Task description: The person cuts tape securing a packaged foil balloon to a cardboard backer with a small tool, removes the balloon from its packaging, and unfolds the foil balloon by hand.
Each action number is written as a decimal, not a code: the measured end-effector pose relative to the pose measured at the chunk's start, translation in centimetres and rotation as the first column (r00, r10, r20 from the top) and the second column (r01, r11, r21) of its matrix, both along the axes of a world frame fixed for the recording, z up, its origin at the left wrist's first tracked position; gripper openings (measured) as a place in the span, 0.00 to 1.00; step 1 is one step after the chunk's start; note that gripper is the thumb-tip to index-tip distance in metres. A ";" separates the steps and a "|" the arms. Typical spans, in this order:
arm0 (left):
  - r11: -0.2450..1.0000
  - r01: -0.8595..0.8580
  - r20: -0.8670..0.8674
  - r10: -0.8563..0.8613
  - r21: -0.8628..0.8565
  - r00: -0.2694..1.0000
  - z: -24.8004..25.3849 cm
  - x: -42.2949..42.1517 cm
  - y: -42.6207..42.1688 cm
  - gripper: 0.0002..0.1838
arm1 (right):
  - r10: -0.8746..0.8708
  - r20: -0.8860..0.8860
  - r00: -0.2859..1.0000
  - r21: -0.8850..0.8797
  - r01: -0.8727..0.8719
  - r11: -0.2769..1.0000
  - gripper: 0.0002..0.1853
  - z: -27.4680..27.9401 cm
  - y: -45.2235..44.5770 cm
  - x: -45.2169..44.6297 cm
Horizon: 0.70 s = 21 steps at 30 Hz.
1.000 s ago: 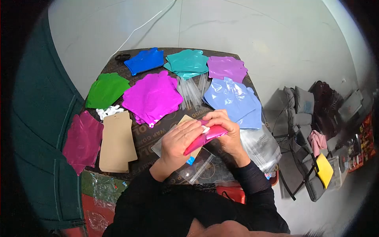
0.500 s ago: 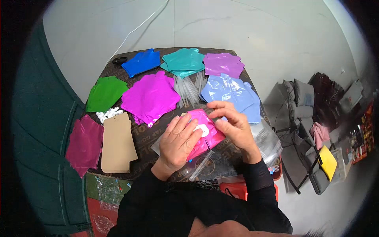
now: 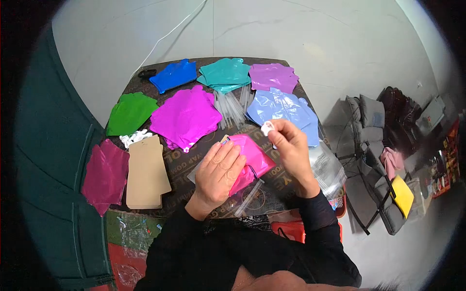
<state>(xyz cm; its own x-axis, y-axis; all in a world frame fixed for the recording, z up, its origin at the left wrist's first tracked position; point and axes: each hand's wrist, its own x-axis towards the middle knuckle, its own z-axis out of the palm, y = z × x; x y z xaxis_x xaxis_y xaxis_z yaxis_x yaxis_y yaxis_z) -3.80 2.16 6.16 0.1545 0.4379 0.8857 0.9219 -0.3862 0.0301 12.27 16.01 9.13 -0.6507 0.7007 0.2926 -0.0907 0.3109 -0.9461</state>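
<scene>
My left hand lies flat on a hot-pink foil packet, its fingers stretched out. A bit of card shows at the packet's upper edge, and a dark thin loop sits near its lower right. Above and right of the packet, my right hand pinches a small white coil, which looks like rolled ribbon, between thumb and fingers. Below the packet, near the table's front edge, is a clear plastic strip. Part of the packet is hidden under my left hand.
Around the dark table are flat foil stacks in magenta, green and light blue, among several colours. Clear tubes, tan cards, white coils and clear bags lie there too.
My right hand has taken the white coil off the pink packet and lifted it up and to the right. My left hand stays on the packet.
</scene>
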 end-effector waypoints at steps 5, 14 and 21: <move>0.999 -0.032 0.006 0.032 0.015 0.999 -0.2 -0.5 -0.5 0.14 | -0.239 0.192 0.952 0.084 0.227 0.970 0.15 -1.5 1.8 0.7; 0.997 -0.068 0.077 0.065 0.037 0.995 -0.1 -1.1 -0.6 0.13 | 0.025 0.034 0.999 0.608 -0.041 0.793 0.26 -0.3 -0.5 0.3; 0.995 0.064 0.163 -0.077 0.082 0.984 -1.4 -1.1 0.0 0.28 | 0.132 0.009 0.991 0.727 -0.098 0.680 0.20 -1.9 0.2 -1.4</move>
<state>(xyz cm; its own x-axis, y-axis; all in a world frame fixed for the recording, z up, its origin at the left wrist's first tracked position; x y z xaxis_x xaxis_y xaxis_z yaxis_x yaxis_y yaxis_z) -4.87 2.14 4.80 0.0310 0.3617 0.9318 0.8771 -0.4569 0.1482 10.89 16.17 7.21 -0.6870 0.1789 0.7043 -0.2053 0.8820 -0.4242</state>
